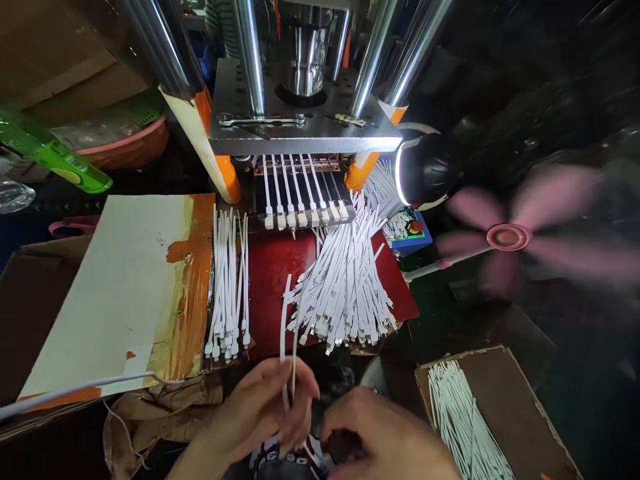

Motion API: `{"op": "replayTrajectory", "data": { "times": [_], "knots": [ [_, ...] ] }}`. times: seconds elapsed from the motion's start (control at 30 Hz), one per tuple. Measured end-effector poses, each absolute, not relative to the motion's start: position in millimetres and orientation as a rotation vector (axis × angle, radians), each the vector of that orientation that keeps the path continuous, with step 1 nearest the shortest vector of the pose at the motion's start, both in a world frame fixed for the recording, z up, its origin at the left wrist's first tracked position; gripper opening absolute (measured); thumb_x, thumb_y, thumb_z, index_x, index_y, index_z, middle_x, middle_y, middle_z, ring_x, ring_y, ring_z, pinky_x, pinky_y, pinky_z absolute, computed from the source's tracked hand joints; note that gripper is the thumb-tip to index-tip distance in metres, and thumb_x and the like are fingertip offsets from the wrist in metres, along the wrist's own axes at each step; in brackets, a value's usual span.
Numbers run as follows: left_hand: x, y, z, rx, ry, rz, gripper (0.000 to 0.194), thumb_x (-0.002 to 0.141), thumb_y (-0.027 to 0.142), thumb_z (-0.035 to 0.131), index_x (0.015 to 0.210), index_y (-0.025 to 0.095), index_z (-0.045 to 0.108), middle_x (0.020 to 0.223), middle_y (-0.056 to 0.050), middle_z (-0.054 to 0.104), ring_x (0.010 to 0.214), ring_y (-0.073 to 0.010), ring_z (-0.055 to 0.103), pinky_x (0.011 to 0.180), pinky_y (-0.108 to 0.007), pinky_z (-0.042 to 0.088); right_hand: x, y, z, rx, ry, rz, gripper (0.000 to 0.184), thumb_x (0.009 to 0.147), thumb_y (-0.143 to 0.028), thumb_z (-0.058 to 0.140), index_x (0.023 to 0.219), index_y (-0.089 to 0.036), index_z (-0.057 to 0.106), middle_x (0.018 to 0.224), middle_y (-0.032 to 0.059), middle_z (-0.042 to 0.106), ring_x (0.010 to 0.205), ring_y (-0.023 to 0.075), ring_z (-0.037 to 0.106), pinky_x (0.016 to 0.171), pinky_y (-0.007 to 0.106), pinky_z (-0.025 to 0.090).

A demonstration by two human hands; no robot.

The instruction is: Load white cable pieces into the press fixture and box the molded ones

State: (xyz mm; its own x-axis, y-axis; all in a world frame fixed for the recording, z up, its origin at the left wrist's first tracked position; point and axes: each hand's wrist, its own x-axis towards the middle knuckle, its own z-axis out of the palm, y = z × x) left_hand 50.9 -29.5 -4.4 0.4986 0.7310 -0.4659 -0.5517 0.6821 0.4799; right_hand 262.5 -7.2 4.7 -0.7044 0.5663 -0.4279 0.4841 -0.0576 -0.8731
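Two thin white flat cables (283, 320) stand up between the fingers of my left hand (267, 400), which is closed around them at the front edge of the bench. My right hand (383, 430) is close by on the right with its fingers curled. Motion blurs it, and whatever it may grip is hidden. Ahead lies a large pile of white USB cables (345, 287), connectors toward me. Several cables (300, 193) are laid side by side in the mold (257, 217) under the press plate (310, 143). A smaller cable bundle (227, 287) rests to the left.
Steel columns (250, 60) rise from the press, and a wrench (263, 121) lies on its plate. A lit lamp (425, 170) and a spinning pink fan (509, 237) stand right. A cardboard box (530, 407) holds more cables. Left are a pale board (110, 280) and a green bottle (55, 157).
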Motion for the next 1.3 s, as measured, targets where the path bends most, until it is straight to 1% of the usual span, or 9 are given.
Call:
{"op": "replayTrajectory", "data": {
  "times": [0.13,0.3,0.47,0.6,0.8,0.97,1.03,1.17,1.3],
  "knots": [
    [55,-50,-1,0.581,1.004,0.56,0.061,0.086,0.079,0.057,0.079,0.019,0.07,0.051,0.005,0.046,0.048,-0.0109,0.037,0.054,-0.027,0.032,248,17,14,-1.085,-1.593,1.797,0.042,0.082,-0.059,0.078,0.108,-0.026,0.081,0.086,0.0028,0.068,0.072,0.0166,0.062,0.065,0.025,0.046],
    [45,-51,-5,0.951,1.172,0.407,0.057,0.098,0.071,0.043,0.103,0.024,0.075,0.081,-0.003,0.073,0.083,-0.0206,0.067,0.087,-0.031,0.049,220,21,11,-1.168,-1.479,1.517,0.032,0.096,-0.05,0.064,0.092,-0.025,0.083,0.076,0.0018,0.063,0.068,0.0146,0.056,0.061,0.024,0.042],
    [31,-26,-4,1.24,1.208,0.286,0.039,0.101,0.057,0.048,0.107,0.033,0.079,0.109,-0.003,0.077,0.108,-0.0263,0.068,0.102,-0.034,0.049,223,19,1,-1.122,-1.312,1.665,0.03,0.098,-0.048,0.063,0.091,-0.022,0.077,0.072,-0.0014,0.058,0.056,0.0112,0.057,0.053,0.022,0.042],
    [33,-15,-3,1.273,1.295,0.392,0.04,0.099,0.054,0.053,0.131,0.039,0.072,0.128,-0.001,0.075,0.12,-0.0308,0.067,0.106,-0.04,0.05,228,18,-4,-1.137,-1.095,1.668,0.028,0.093,-0.049,0.07,0.104,-0.023,0.069,0.068,-0.0051,0.055,0.055,0.0103,0.055,0.053,0.021,0.042],
    [43,-13,7,1.481,1.139,0.315,0.033,0.102,0.041,0.049,0.114,0.032,0.079,0.11,-0.003,0.08,0.098,-0.0262,0.073,0.094,-0.034,0.058,225,14,-9,-1.191,-1.29,1.658,0.033,0.098,-0.048,0.062,0.085,-0.018,0.064,0.067,-0.0038,0.051,0.055,0.0102,0.048,0.052,0.023,0.036],
    [34,1,17,1.52,1.247,0.373,0.04,0.1,0.044,0.057,0.137,0.029,0.066,0.132,-0.007,0.073,0.123,-0.0273,0.066,0.102,-0.034,0.055,224,12,-9,-1.135,-1.612,1.327,0.027,0.1,-0.029,0.059,0.075,-0.018,0.059,0.069,-0.0031,0.05,0.066,0.0112,0.048,0.06,0.024,0.034],
    [31,11,20,1.505,1.39,0.591,0.038,0.099,0.042,0.061,0.133,0.029,0.067,0.126,-0.006,0.075,0.118,-0.0247,0.069,0.097,-0.031,0.056,223,11,-10,-1.1,-1.665,1.285,0.025,0.099,-0.023,0.06,0.075,-0.019,0.056,0.069,-0.0036,0.049,0.066,0.011,0.048,0.061,0.024,0.034],
    [35,28,30,1.654,1.284,0.925,0.012,0.098,0.024,0.064,0.101,0.027,0.075,0.099,-0.002,0.075,0.091,-0.0149,0.072,0.081,-0.021,0.056,219,10,-14,-1.013,-1.664,1.218,0.015,0.101,-0.016,0.057,0.088,-0.021,0.063,0.081,-0.0008,0.059,0.077,0.0128,0.058,0.07,0.023,0.044],
    [37,35,40,1.681,1.176,0.969,0.022,0.097,0.017,0.066,0.107,0.031,0.079,0.098,-0.001,0.074,0.086,-0.012,0.071,0.076,-0.018,0.056,221,12,-20,-0.918,-1.638,1.184,0.022,0.103,-0.012,0.051,0.11,-0.023,0.069,0.1,0.0045,0.067,0.089,0.0146,0.063,0.078,0.024,0.049]
  ]
}}
